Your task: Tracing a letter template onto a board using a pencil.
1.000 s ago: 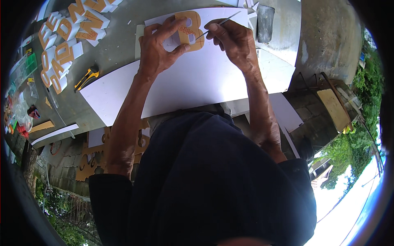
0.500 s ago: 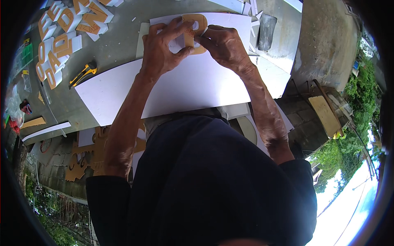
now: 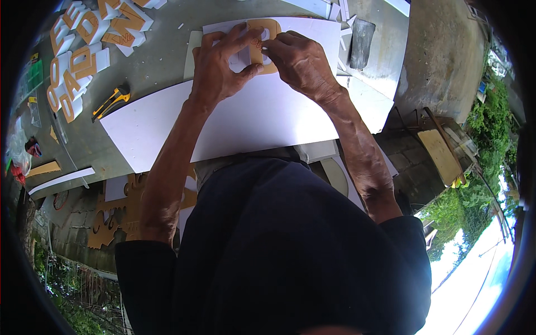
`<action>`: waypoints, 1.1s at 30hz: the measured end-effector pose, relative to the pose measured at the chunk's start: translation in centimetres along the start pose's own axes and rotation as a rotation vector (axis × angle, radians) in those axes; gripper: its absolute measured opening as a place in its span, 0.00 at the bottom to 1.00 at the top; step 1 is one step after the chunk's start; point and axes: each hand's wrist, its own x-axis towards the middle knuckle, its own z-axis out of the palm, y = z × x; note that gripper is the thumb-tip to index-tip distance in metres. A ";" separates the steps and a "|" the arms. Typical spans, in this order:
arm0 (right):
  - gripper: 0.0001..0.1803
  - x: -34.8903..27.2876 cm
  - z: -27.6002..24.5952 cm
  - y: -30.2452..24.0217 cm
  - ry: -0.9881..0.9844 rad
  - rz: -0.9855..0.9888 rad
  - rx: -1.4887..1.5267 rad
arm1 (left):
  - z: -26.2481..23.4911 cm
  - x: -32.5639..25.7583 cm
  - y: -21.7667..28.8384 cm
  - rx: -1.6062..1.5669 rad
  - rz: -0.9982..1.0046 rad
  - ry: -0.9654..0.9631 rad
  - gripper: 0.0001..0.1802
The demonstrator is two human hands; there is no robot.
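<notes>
A brown-faced letter with white sides [image 3: 272, 25] lies on a white sheet [image 3: 234, 123] in front of me. My left hand [image 3: 218, 70] curves round its left part, the thumb at the lower edge and the fingers at the top. My right hand [image 3: 304, 64] is closed in a pinch over the letter's right side, fingertips at its inner opening. What the pinch holds is mostly hidden behind the fingers.
Several finished brown-and-white letters [image 3: 86, 58] stand at the far left. A yellow utility knife [image 3: 113, 101] lies left of the sheet. A dark grey slab [image 3: 363, 44] and white offcuts [image 3: 344, 30] lie at the right. Cut brown board [image 3: 131, 204] sits below the table edge.
My right hand has shifted slightly left, its fingertips now over the letter's opening. The thin pale piece seen between them before is now hidden. My left hand keeps its hold.
</notes>
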 end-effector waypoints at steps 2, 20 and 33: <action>0.09 0.0 -0.1 -0.2 0.000 -0.009 0.003 | 0.0 -0.1 0.0 -0.012 -0.004 -0.002 0.43; 0.14 -4.5 -3.9 2.1 0.496 0.626 0.921 | -0.1 0.2 -0.1 0.032 0.027 -0.041 0.41; 0.16 -5.2 -0.4 2.6 0.345 0.656 0.716 | -1.3 0.7 1.7 0.205 0.062 -0.081 0.41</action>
